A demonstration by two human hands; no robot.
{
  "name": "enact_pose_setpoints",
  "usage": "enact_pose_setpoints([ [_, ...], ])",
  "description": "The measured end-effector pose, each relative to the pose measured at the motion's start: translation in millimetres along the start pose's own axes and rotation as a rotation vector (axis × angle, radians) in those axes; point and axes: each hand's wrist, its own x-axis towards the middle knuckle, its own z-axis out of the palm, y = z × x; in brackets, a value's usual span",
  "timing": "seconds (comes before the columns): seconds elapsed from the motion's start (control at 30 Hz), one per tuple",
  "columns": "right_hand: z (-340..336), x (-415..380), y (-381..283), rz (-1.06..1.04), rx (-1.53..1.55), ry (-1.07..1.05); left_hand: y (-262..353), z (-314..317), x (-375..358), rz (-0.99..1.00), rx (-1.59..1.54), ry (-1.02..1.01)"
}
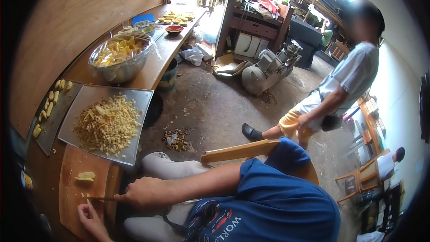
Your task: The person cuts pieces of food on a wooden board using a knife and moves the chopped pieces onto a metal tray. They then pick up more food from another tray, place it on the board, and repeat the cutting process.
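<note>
My right hand [145,192] is closed round the handle of a knife [104,198], its blade over the wooden cutting board [74,170]. At the blade tip, my left hand [91,222] pinches a thin pale yellow strip [89,202], which looks like banana. Tiny cut bits lie beside it. Farther up the board rest two pale yellow slices [85,176]. Beyond the board, a heap of diced pale yellow pieces [107,121] covers much of a clear-edged tray [74,138]. Peeled banana-like pieces [49,104] lie on a dark board [45,141] alongside.
A large plastic-covered bowl [118,75] of yellow chunks stands behind the tray, near a small red bowl [174,30]. Scraps [177,140] litter the floor. A person [354,76] stands at right, near an air compressor [264,71]. A wooden chair [237,151] is close beside me.
</note>
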Motion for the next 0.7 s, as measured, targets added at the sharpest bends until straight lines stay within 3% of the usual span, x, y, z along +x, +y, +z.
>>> enact_pose_setpoints([
  [0.1, -2, -2, 0, 0.027, 0.009, -0.029, 0, -3, -1, -0.014, 0.106, -0.003],
  [0.17, -7, -4, 0, 0.069, 0.024, -0.082, -21, 16, 3, 0.009, -0.263, 0.043],
  [0.2, -2, -4, 4, 0.059, 0.049, -0.051, 29, 6, -3, -0.023, -0.129, 0.055],
  [0.23, 3, -4, 10, 0.023, 0.08, -0.033, 43, 0, -5, 0.06, -0.014, 0.056],
  [0.27, 4, -3, 11, 0.036, 0.056, -0.03, 59, 3, -11, 0.079, -0.114, 0.144],
  [0.37, 5, 0, 14, -0.107, 0.016, 0.105, 87, -13, -19, 0.025, 0.03, 0.185],
  [0.7, -7, 4, -14, -0.119, -0.101, 0.048, 87, -17, -18, 0.084, 0.116, 0.237],
])
